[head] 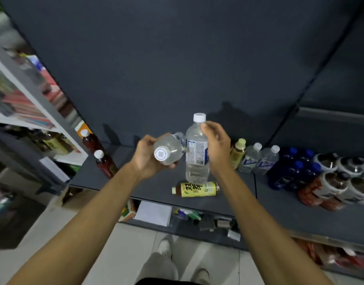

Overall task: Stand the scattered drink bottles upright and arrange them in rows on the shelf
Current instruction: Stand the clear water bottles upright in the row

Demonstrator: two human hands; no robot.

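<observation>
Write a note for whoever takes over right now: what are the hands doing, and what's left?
Left hand grips a clear bottle tipped cap toward the camera. Right hand holds another water bottle upright above the shelf.
Done: bottles stand in rows at the right, led by a tea bottle; two red bottles stand at the left.
Left: place both held bottles, then stand up the lying yellow bottle.

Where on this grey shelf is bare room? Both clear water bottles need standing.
Bare grey shelf lies between the two dark red tea bottles at left and the lying yellow-labelled tea bottle. The right side is crowded with upright clear bottles and blue bottles.
</observation>
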